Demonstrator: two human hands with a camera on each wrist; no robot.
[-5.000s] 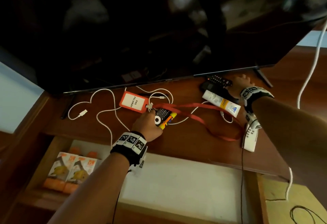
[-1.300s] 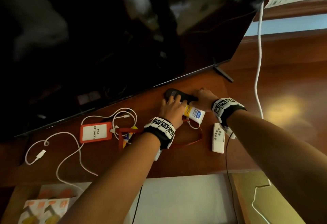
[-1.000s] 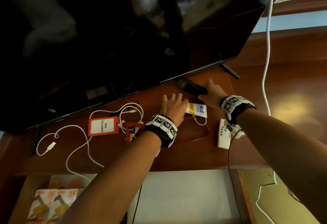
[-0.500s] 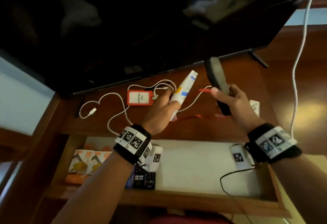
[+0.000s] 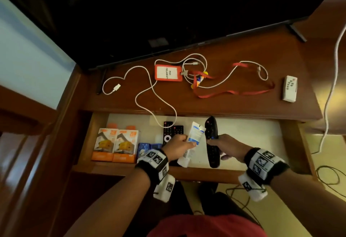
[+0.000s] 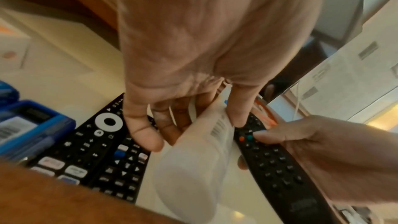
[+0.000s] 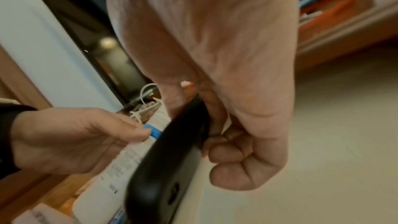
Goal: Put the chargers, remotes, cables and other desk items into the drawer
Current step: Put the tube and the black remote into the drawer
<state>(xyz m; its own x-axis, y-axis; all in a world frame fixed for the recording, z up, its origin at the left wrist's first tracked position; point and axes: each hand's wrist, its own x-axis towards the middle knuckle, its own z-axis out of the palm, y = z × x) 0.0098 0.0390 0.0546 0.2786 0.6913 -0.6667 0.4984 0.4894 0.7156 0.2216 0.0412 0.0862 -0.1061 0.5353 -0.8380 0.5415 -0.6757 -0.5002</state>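
Below my hands the drawer (image 5: 277,135) holds two remotes (image 5: 171,131); my left hand (image 5: 176,146) grips the tube (image 5: 194,134), my right hand (image 5: 227,145) a remote (image 5: 211,139) (cables (image 5: 149,91), badge (image 5: 167,72) wait beyond).

Desk (image 5: 243,104): white cable (image 5: 149,94), badge (image 5: 167,72), lanyard (image 5: 234,92), probably small remote (image 5: 289,88).
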